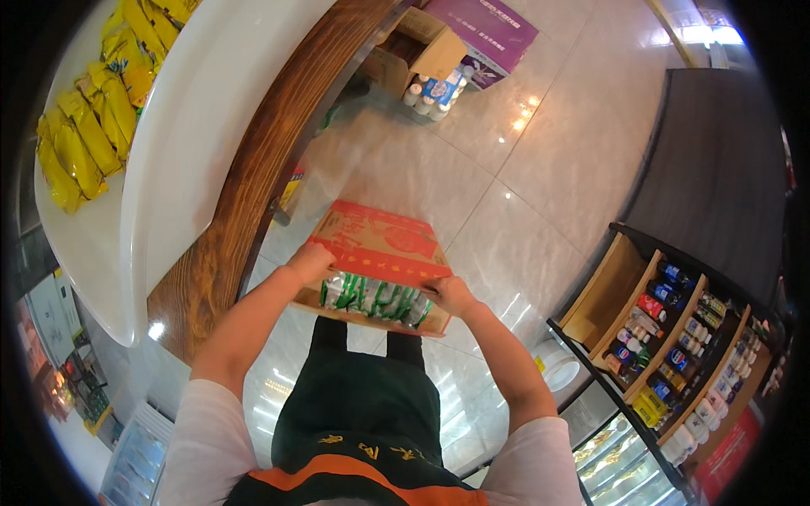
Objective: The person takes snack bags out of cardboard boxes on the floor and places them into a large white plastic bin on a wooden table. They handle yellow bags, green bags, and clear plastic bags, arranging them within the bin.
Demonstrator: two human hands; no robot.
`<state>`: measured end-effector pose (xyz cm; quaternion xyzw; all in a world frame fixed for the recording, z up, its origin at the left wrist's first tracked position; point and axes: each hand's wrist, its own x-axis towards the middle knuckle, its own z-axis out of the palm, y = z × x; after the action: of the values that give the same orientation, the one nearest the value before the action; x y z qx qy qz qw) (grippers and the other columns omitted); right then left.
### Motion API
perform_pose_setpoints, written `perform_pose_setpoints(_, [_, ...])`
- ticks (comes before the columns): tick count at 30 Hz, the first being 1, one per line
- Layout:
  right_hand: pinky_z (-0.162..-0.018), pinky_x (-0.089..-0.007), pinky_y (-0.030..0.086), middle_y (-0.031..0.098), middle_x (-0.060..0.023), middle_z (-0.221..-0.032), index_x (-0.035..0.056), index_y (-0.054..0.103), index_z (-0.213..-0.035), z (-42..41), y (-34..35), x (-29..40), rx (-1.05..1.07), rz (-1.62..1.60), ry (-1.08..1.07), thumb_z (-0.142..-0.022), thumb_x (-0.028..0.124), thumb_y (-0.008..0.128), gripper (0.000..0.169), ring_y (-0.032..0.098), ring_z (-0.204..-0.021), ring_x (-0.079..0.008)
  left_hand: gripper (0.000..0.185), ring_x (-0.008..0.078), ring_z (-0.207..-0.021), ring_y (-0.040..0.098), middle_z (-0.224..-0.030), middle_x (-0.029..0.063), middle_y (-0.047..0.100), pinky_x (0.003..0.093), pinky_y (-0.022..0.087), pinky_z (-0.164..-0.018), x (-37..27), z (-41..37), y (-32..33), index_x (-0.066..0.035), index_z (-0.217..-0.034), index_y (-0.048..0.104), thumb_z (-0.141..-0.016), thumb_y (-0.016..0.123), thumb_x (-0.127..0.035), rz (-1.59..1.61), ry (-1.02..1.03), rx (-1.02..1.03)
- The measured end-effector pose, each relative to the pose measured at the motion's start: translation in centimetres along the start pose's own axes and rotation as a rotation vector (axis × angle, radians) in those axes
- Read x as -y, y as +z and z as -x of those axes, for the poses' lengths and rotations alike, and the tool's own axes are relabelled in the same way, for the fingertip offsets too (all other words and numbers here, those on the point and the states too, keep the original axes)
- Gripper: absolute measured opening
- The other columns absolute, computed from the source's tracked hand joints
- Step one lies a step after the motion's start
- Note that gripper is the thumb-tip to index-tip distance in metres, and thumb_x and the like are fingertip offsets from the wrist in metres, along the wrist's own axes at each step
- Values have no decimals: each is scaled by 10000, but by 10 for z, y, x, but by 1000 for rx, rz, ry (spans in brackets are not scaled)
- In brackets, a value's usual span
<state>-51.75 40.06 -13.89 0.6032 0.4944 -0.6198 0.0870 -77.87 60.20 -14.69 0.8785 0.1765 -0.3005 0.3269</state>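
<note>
A red and brown cardboard box (386,243) is held level in front of my body, above the tiled floor. Its near side is open, and clear and green bottles or packs (376,297) show inside; which they are, I cannot tell. My left hand (311,261) grips the box at its left edge. At the right edge, my right hand (450,294) has its fingers curled over the cardboard.
A wood-edged white counter (190,107) with yellow packets (82,142) runs along the left. On the floor ahead are an open carton (414,47), a bottle pack (436,95) and a purple box (487,31). Drink shelves (658,335) and a white bucket (557,367) stand at right.
</note>
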Motion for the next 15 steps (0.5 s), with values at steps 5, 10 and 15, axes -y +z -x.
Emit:
perform_pose_setpoints(5, [-663,-386,416,502,-73,-809,72,519,-820,32,33,8,-1001,263,-302,-684,151,616,185,489,-779,-260,416,316,-742,596,-738,145,626,399,465,-691,9,-6,-8,-69,-753,673,-583,724,-446,200,-163,54])
perform_pose_setpoints(10, [-833,-396,378,553,-101,-875,66,497,-894,26,77,23,-555,401,-384,-727,201,608,242,525,-848,-252,353,308,-851,571,-899,129,606,386,456,-735,-6,-15,-38,-87,-938,631,-643,690,-271,130,-220,-106])
perform_pose_setpoints(15, [-939,-404,302,595,-108,-788,60,513,-929,14,52,14,-310,588,-335,-747,384,584,378,547,-879,-256,319,256,-938,520,-957,84,543,354,427,-749,-36,2,-26,-97,-978,562,-665,589,-36,-32,-5,-822])
